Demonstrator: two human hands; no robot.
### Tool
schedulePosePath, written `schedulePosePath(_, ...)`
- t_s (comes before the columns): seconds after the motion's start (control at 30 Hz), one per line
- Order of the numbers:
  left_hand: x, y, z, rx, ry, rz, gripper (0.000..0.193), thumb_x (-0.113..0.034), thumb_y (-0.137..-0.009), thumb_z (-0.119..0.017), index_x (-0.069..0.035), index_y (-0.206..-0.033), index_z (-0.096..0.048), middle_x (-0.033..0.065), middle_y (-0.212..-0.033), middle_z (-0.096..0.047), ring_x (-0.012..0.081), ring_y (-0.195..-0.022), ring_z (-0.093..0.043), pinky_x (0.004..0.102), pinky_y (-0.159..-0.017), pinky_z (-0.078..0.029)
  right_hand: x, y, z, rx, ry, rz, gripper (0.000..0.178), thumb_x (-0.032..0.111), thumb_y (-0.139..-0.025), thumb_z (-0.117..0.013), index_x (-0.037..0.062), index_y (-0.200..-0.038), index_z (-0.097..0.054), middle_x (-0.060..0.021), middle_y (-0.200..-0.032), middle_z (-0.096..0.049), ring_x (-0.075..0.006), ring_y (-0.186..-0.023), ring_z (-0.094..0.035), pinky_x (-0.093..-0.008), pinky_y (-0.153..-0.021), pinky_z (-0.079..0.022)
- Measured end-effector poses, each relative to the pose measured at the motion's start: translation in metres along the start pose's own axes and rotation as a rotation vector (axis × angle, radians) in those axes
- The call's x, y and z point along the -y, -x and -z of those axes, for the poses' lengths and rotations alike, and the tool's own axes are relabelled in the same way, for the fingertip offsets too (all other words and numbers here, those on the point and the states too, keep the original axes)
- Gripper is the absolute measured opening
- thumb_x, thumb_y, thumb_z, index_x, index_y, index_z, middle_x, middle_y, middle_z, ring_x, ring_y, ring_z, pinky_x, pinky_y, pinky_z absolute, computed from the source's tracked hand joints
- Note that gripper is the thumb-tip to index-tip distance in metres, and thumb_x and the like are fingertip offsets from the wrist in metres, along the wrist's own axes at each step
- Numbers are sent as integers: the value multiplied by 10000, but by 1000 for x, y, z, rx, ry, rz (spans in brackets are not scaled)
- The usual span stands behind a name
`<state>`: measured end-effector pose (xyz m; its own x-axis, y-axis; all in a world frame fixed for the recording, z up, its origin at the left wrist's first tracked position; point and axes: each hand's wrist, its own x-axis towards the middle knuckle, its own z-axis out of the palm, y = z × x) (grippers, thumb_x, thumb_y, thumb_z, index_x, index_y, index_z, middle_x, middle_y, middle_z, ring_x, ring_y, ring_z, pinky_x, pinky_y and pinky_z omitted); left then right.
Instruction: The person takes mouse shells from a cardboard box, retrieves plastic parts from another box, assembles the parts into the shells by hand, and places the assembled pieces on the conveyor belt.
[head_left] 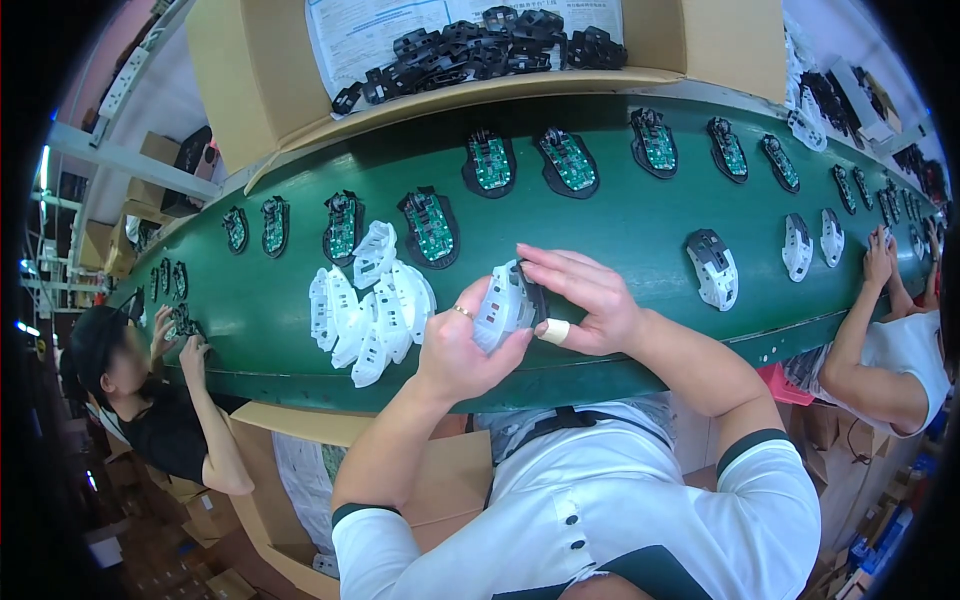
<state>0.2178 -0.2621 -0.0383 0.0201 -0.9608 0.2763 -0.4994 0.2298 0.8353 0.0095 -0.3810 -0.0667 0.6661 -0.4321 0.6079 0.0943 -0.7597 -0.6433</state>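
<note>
My left hand (465, 345) is closed round a white computer mouse shell (503, 308), held up over the near edge of the green work surface. My right hand (590, 305) presses a black plastic part (538, 298) against the shell's right side, thumb below and fingers above. A pale wrap covers part of the right thumb. Just left of my hands lies a loose pile of white mouse shells (405, 305). Behind the pile sits a black mouse base with a green circuit board (430, 228). Farther right is a white shell with a dark top piece (712, 268).
Several more mouse bases (490, 162) line the green surface (600, 225). Beyond it, an open cardboard box (290, 70) holds black plastic parts (460, 50). Co-workers' hands are at far left (180, 335) and far right (880, 258). Another open box (265, 480) stands below, left.
</note>
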Motion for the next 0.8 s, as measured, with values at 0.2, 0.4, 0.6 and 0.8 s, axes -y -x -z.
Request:
schedulePosePath(0.2, 3, 1, 4, 54, 47, 85, 615, -281, -936, -814, 54, -1398, -583, 153, -977, -778, 221, -780, -775, 338, -699, -604, 1, 3, -4, 80, -3, -100, 662, 232, -878, -843, -12, -1444, -604, -277, -1500, -573, -409, -1322, -624, -463, -1091, -521)
schedulePosePath(0.4, 9, 8, 9, 91, -53, -1, 662, -395, -958, -774, 42, -1408, -564, 145, -811, -739, 275, -686, -755, 349, -623, -576, 1, 2, -11, 214, -662, -568, 825, 111, -887, -858, 16, -1576, -414, -148, -1350, -659, -196, -1226, -656, -377, -1058, -556)
schedulePosePath(0.6, 16, 12, 0, 68, 136, 152, 609, -388, -1006, -693, 65, -1387, -550, 125, -884, -692, 230, -777, -694, 336, -741, -551, 0, 0, -10, 398, -871, -855, 510, 158, -853, -881, -15, -1229, -583, -46, -1001, -684, -98, -899, -675, -278, -810, -593)
schedulePosePath(0.8, 18, 8, 9, -50, 751, 310, 677, -499, -1034, -613, 48, -1424, -523, 217, -1505, -532, 285, -1374, -531, 424, -1196, -358, 5, 0, -24, 300, -1016, -977, 470, 172, -876, -859, -8, -1215, -587, -59, -1016, -689, -119, -893, -686, -268, -735, -591)
